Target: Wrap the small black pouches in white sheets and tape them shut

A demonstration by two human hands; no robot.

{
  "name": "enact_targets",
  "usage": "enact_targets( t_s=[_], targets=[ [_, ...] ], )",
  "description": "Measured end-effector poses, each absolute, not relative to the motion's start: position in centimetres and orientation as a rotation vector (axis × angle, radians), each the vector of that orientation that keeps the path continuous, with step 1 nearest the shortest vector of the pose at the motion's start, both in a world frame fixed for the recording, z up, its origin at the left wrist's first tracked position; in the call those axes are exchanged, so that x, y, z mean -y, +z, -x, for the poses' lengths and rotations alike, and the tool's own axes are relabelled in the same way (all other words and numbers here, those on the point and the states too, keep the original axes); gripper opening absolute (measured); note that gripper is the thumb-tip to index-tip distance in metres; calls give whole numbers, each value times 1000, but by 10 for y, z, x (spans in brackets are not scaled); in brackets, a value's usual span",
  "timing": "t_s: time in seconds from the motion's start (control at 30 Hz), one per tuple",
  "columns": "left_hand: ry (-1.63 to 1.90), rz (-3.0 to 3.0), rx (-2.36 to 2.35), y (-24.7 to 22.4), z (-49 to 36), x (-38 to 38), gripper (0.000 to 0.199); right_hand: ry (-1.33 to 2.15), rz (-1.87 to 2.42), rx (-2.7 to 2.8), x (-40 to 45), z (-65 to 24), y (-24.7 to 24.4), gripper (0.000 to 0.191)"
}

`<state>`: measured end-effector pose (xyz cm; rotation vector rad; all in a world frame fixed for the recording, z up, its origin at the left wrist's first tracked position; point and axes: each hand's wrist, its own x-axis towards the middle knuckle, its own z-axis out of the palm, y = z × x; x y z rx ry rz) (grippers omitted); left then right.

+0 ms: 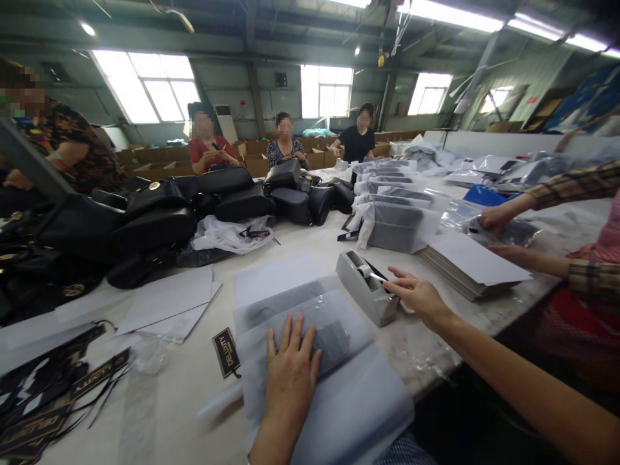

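Observation:
My left hand (290, 368) lies flat with spread fingers on a dark item wrapped in translucent white paper (334, 336). To its right, my right hand (414, 294) reaches to a grey tape dispenser (361, 290), its fingertips at the tape end near the cutter. Whether tape is pinched between those fingers is too small to tell. A black tag with gold lettering (226, 352) rests just left of the wrapped item.
Black bags (155, 226) are piled at the back left, above white sheets (167, 300) and loose black tags (43, 413). Wrapped bags (394, 226) stand behind the dispenser. Beside a board stack (475, 265), another person's hands (504, 216) handle clear plastic. Several people work beyond.

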<state>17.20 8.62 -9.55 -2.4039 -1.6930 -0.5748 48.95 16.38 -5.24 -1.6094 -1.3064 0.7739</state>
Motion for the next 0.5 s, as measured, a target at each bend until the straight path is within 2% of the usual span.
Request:
enact_targets(
  t_s=[0.13, 0.33, 0.5],
  targets=[
    [-560, 2414, 1722, -91, -174, -86, 37, 695, 1503, 1187, -134, -487, -44, 37],
    [-583, 2411, 1726, -91, -174, -86, 36, 1142, 1406, 849, -102, -488, -63, 39],
    [-558, 2430, 1748, -88, -174, -86, 38, 1148, 1476, 869, -110, -494, -91, 40]
  ],
)
